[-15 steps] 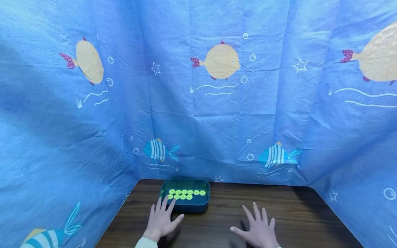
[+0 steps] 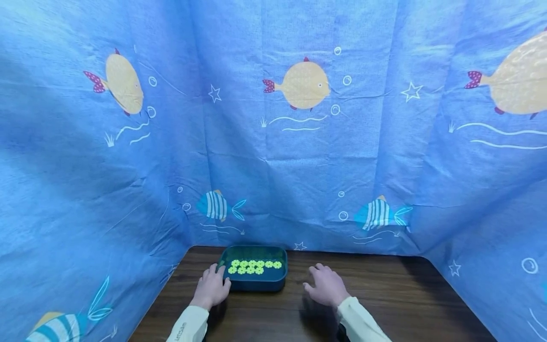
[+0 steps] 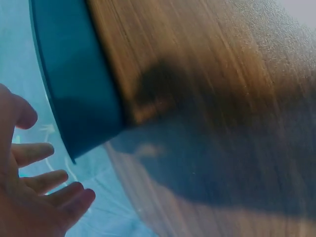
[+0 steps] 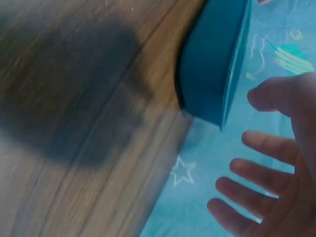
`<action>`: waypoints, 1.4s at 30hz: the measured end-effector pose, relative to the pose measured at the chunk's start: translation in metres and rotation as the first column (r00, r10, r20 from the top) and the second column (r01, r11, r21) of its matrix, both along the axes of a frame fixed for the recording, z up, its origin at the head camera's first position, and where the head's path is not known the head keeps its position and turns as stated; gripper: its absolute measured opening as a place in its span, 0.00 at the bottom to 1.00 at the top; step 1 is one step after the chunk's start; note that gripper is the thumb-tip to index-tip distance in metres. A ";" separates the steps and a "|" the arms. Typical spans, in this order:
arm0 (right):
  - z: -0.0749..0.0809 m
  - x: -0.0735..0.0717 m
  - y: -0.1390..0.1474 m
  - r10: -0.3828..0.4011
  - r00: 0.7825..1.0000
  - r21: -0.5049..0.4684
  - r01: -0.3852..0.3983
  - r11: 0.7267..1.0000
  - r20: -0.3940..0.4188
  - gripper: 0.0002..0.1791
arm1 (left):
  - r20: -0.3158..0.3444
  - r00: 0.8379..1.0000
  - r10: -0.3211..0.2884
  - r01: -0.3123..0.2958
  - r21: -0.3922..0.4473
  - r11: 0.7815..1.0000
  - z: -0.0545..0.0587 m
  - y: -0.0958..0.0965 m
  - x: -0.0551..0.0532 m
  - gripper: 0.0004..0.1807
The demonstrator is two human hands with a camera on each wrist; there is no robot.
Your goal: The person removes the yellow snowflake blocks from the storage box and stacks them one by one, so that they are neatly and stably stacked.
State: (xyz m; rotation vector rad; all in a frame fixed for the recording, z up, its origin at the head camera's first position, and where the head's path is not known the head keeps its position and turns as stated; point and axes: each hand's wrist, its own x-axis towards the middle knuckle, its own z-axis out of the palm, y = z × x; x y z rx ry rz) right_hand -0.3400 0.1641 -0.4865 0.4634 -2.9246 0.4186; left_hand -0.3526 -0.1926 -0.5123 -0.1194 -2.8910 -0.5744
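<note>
Looking like the reach stage from here: box [image 2: 258, 286] at 10 o'clock on the table [image 2: 410, 304], left hand [image 2: 212, 287] relaxed, empty, by its 8, right hand [image 2: 328, 286] likewise, apart at its 4. Guessing next needs palms against both ends.

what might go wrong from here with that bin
The left hand is nearer the bin than the right hand, so lopsided lifting might tip it. The yellow flower shapes inside could slide if loose. The bin sits near the far edge of the table, so a shove might push it off.
</note>
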 end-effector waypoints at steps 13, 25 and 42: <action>-0.028 -0.005 -0.039 0.241 0.951 -0.037 -0.238 0.970 0.195 0.33 | -0.029 0.998 0.048 -0.045 0.112 0.993 -0.021 0.010 -0.005 0.23; -0.032 -0.002 -0.033 0.196 0.973 -0.019 -0.195 0.981 0.120 0.35 | -0.049 0.997 0.058 -0.052 0.118 0.992 -0.020 0.023 -0.001 0.23; -0.038 -0.005 -0.017 0.025 0.975 -0.100 -0.048 0.994 -0.222 0.12 | -0.076 0.997 0.000 0.021 0.268 0.963 -0.020 0.051 -0.001 0.15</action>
